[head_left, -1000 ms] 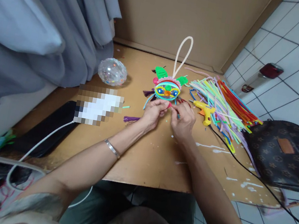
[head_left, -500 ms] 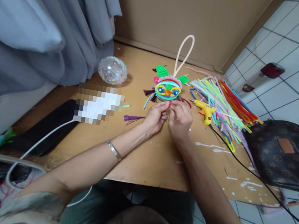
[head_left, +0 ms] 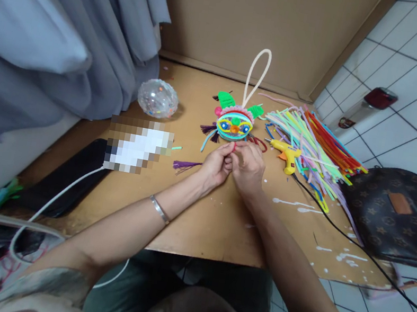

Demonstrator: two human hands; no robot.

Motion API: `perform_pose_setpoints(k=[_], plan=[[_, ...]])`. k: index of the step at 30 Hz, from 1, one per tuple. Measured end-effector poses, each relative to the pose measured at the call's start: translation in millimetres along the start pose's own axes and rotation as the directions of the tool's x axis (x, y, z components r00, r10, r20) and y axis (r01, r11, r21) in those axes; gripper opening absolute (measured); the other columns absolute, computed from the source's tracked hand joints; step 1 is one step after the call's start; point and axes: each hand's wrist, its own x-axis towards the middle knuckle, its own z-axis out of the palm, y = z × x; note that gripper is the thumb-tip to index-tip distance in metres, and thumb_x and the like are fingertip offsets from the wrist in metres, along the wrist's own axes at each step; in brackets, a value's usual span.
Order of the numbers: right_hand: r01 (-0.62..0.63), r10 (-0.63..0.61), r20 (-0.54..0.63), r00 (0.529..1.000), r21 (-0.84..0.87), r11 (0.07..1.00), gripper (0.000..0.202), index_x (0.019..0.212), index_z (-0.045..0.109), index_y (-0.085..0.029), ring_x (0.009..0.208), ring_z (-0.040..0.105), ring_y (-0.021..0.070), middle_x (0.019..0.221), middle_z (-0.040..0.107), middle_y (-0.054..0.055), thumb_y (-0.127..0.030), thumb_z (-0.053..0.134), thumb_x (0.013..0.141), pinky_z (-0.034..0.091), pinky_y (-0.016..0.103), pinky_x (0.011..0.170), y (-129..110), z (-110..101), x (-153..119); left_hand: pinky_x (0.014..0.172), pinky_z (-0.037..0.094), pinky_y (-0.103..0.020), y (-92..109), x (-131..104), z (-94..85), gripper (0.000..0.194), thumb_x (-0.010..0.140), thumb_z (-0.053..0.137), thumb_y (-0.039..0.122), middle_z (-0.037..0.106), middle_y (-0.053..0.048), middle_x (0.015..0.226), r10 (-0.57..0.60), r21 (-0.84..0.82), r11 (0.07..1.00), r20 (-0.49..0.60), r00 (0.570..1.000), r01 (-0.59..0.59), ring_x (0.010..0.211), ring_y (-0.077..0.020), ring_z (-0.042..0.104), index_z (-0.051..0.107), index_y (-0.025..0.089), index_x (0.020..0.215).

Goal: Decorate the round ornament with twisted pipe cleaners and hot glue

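Observation:
Both hands meet over the wooden table, just in front of a colourful animal-face ornament (head_left: 234,126) with green ears and a tall white loop. A small red piece (head_left: 235,145) shows between the fingertips. My left hand (head_left: 218,163) pinches it from the left, fingers curled. Against it from the right, my right hand (head_left: 247,167) is closed with its fingertips at the same piece. A purple tassel (head_left: 187,165) lies left of my left hand. To the right rests a yellow glue gun (head_left: 288,155).
A clear ball (head_left: 158,98) sits at the back left, near a blurred white object (head_left: 137,149) and a black case (head_left: 67,177). Many coloured pipe cleaners (head_left: 315,148) and a brown bag (head_left: 403,217) are on the right. The glue gun's black cable crosses the right side.
My right hand has shifted slightly left, nearer my left hand. The red piece has moved a little left between the fingers.

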Motion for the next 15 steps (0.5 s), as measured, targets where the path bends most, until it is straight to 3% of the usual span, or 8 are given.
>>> perform_pose_setpoints(k=[9,15], plan=[[0.055,-0.052,0.044,0.998,-0.055,0.997,0.016,0.088,0.064,-0.023,0.091,0.063,0.0269,0.091,0.069,0.01,-0.027,0.052,0.098,0.051,0.044,0.086,9,-1,2,0.038,0.02,-0.012,-1,2,1.1,0.033,0.094,0.064,0.015,0.037,0.009,0.047,-0.06,-0.029,0.998,-0.023,0.998,0.06,0.036,-0.0006,0.028,0.049,0.015,0.065],[0.093,-0.092,0.073,0.993,-0.005,0.996,0.018,0.08,0.06,-0.024,0.086,0.063,0.0245,0.087,0.069,0.007,-0.025,0.053,0.097,0.052,0.041,0.081,12,-9,7,0.038,0.02,-0.014,0,3,-0.9,0.033,0.093,0.064,0.016,0.038,0.008,0.048,-0.094,-0.025,0.995,-0.009,0.996,0.093,0.037,-0.0015,0.029,0.048,0.015,0.064]])
